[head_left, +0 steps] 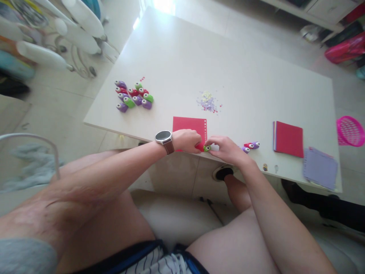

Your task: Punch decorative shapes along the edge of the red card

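Note:
A sheet of red paper [185,123] lies at the near edge of the table, with a row of small cut-out holes down its right side. My left hand [188,140], a watch on its wrist, lies over the sheet with fingers curled onto its lower right part. At that corner sits a small green craft punch [206,148], gripped between the thumb and fingers of my right hand [226,149]. Just right of that hand are a red craft punch [248,145] and purple ones. The paper's lower edge is partly covered by my left hand.
Several coloured punches [137,100] stand grouped at the left. Small paper cut-outs [208,102] form a pile beyond the red sheet. To the right are a stack of red-topped paper [288,139] and lilac hole-edged sheets [319,168]. A pink basket [350,131] stands past the table's right edge.

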The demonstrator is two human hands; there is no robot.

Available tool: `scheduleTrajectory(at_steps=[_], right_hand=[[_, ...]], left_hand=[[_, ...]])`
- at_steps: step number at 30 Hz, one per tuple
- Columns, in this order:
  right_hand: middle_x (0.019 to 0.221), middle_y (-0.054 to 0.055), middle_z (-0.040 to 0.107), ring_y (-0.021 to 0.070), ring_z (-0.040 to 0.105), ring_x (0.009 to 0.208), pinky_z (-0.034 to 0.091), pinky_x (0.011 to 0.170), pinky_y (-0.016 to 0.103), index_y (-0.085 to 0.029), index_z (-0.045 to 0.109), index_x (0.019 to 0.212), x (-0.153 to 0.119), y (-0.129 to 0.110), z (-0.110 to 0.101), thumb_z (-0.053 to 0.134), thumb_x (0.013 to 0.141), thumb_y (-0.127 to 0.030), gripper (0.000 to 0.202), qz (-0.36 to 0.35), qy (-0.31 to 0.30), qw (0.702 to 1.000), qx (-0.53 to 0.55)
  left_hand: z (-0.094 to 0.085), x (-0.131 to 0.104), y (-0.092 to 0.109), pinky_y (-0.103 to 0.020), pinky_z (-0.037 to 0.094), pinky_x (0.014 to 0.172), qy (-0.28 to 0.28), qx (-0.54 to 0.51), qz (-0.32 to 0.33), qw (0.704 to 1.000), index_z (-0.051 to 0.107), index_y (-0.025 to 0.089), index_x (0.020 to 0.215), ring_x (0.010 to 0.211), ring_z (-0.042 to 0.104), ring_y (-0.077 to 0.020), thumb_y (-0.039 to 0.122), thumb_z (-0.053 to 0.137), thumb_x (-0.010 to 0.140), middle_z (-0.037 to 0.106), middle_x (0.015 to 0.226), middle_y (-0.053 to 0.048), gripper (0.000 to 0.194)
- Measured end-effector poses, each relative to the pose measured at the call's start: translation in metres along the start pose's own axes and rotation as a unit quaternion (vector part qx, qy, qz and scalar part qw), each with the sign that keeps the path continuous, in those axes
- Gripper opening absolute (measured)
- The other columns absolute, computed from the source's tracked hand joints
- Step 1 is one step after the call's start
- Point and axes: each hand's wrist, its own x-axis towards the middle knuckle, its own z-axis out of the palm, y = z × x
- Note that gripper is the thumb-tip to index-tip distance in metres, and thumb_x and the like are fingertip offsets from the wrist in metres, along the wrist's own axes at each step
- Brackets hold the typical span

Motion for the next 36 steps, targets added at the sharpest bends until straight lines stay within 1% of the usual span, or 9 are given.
scheduleTrajectory(at_steps=[4,7,11,17,21,26,29,33,36], right_hand=[[0.100,0.004,0.077,0.0220,0.070,0.095,0.051,0.088,0.033,-0.022,0.076,0.094,-0.001,0.003,-0.003,0.069,0.085,-0.017,0.013,0.004,0.003,1.000,0.013],[0.100,0.005,0.077,0.0223,0.069,0.092,0.051,0.084,0.033,-0.022,0.076,0.096,-0.003,0.005,-0.009,0.078,0.084,-0.029,0.015,0.044,0.022,0.998,0.028],[0.084,0.004,0.074,0.0198,0.066,0.077,0.049,0.071,0.031,-0.020,0.073,0.089,-0.004,0.005,-0.012,0.077,0.085,-0.040,0.020,0.133,0.030,0.990,0.044],[0.070,0.000,0.068,0.0169,0.060,0.068,0.043,0.063,0.028,-0.020,0.068,0.075,0.001,0.006,-0.004,0.077,0.083,-0.045,0.028,0.182,0.014,0.981,0.058],[0.067,0.000,0.067,0.0159,0.058,0.065,0.041,0.062,0.027,-0.019,0.067,0.072,0.006,0.006,0.000,0.079,0.081,-0.040,0.026,0.215,0.018,0.976,0.030],[0.066,0.001,0.069,0.0154,0.059,0.065,0.039,0.061,0.027,-0.020,0.064,0.065,0.015,-0.001,0.003,0.081,0.081,-0.030,0.025,0.244,0.014,0.967,-0.065],[0.066,0.002,0.070,0.0154,0.060,0.065,0.039,0.061,0.026,-0.019,0.066,0.065,0.022,-0.006,0.003,0.081,0.081,-0.027,0.023,0.260,0.002,0.961,-0.098],[0.066,0.003,0.071,0.0154,0.062,0.066,0.039,0.060,0.026,-0.019,0.069,0.066,0.028,-0.009,0.000,0.082,0.080,-0.025,0.021,0.288,-0.025,0.951,-0.106],[0.067,0.003,0.071,0.0158,0.063,0.067,0.039,0.060,0.025,-0.020,0.070,0.067,0.031,-0.011,-0.001,0.083,0.079,-0.024,0.018,0.306,-0.027,0.945,-0.112]], left_hand=[[0.002,0.004,-0.002,-0.031,0.042,0.068,-0.007,0.007,-0.005,1.000,0.083,0.021,0.096,0.080,0.072,-0.0242,0.051,0.064,0.091,0.079,0.088,-0.010,0.036],[0.002,0.004,-0.001,-0.032,0.043,0.069,-0.008,0.010,-0.015,1.000,0.084,0.021,0.097,0.084,0.074,-0.0261,0.057,0.060,0.092,0.080,0.091,-0.012,0.044],[-0.001,0.003,0.004,-0.032,0.042,0.067,-0.010,-0.002,-0.031,0.999,0.084,0.019,0.096,0.084,0.074,-0.0267,0.070,0.049,0.096,0.080,0.091,-0.014,0.061],[-0.003,0.004,0.011,-0.032,0.042,0.068,-0.006,-0.004,-0.055,0.998,0.084,0.017,0.095,0.088,0.075,-0.0285,0.079,0.037,0.101,0.080,0.091,-0.017,0.078],[-0.001,0.006,0.015,-0.032,0.046,0.073,0.005,0.018,-0.078,0.997,0.084,0.015,0.105,0.095,0.076,-0.0310,0.075,0.037,0.104,0.080,0.100,-0.019,0.076],[-0.004,0.008,0.022,-0.031,0.050,0.079,-0.004,0.041,-0.096,0.994,0.083,0.016,0.115,0.104,0.076,-0.0322,0.069,0.045,0.105,0.080,0.108,-0.019,0.066],[-0.007,0.009,0.025,-0.031,0.051,0.081,-0.009,0.045,-0.102,0.994,0.082,0.016,0.116,0.107,0.076,-0.0320,0.064,0.050,0.105,0.080,0.111,-0.018,0.059],[-0.010,0.011,0.027,-0.031,0.052,0.081,-0.022,0.042,-0.103,0.994,0.082,0.017,0.115,0.109,0.076,-0.0318,0.059,0.054,0.105,0.080,0.114,-0.018,0.052],[-0.012,0.012,0.027,-0.032,0.052,0.081,-0.030,0.034,-0.107,0.993,0.082,0.017,0.113,0.109,0.076,-0.0318,0.057,0.056,0.105,0.080,0.115,-0.018,0.049]])
